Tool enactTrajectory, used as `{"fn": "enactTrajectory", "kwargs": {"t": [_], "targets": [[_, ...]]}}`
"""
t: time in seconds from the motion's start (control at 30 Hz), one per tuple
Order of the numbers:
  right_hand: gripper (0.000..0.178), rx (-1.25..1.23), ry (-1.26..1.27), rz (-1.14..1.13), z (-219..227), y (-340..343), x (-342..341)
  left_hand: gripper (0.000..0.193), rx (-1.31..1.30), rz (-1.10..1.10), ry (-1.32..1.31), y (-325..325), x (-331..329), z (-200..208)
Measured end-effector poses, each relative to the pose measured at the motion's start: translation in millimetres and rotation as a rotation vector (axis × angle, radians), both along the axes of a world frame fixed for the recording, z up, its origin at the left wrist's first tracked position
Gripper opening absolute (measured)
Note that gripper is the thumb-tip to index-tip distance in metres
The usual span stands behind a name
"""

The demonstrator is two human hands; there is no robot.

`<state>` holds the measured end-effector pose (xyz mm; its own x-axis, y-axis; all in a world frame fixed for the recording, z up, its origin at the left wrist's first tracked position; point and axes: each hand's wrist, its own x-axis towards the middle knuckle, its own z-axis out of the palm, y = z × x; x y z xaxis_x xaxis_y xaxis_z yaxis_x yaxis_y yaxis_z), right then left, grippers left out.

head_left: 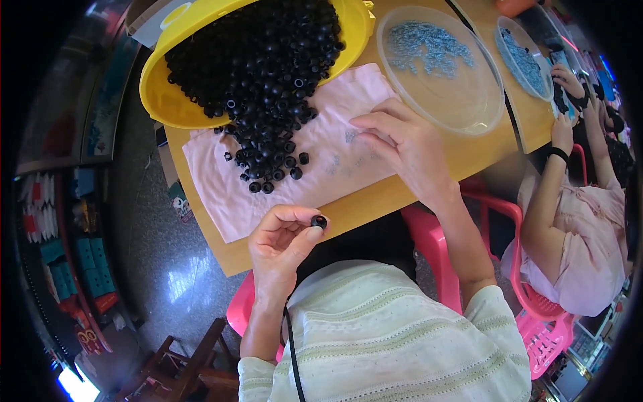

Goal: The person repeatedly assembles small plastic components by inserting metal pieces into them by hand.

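My left hand point(284, 240) is closed near the table's front edge, pinching a small black round cap point(319, 222) between thumb and fingertips. The cap's hollow end faces up. Over the pink cloth point(221, 194), my right hand point(402, 144) has thumb and forefinger apart, with nothing visible between them. Close to its fingertips lie several tiny clear bluish pieces point(350, 136), too small to name exactly. A tilted yellow tub point(155, 100) spills a large heap of black caps point(258, 67) onto the cloth, left of my right hand.
Behind my right hand is a round clear plastic lid point(462, 110) holding pale blue pieces point(429, 47). A second clear tray point(526, 63) stands farther right, beside another person's hands point(566, 84). Pink plastic chairs point(439, 248) stand by the wooden table point(224, 254).
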<state>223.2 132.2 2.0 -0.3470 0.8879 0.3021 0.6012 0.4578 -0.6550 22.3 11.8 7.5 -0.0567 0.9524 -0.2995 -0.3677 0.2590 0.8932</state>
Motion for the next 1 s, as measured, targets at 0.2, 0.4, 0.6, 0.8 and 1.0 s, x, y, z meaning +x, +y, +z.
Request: {"fn": "enactTrajectory", "kwargs": {"t": [0.2, 0.4, 0.6, 0.8, 1.0], "targets": [[0.015, 0.036, -0.079, 0.006, -2, 2, 1, 0.015, 0.006, -0.021, -0.031, 1, -1, 0], [0.012, 0.013, -0.063, 0.005, -4, 2, 2, 0.016, 0.016, -0.039, -0.031, 3, 1, -1], [0.010, -0.173, 0.077, -0.014, 3, -1, 3, 0.015, -0.005, -0.055, -0.029, -1, 0, 0], [0.013, -0.015, 0.085, 0.077, 29, -20, -2, 0.017, 0.035, -0.015, -0.190, -5, -4, -5], [0.017, 0.102, 0.142, 0.335, 52, -56, -20, 0.019, 0.070, 0.000, -0.304, -10, -2, -4]]}}
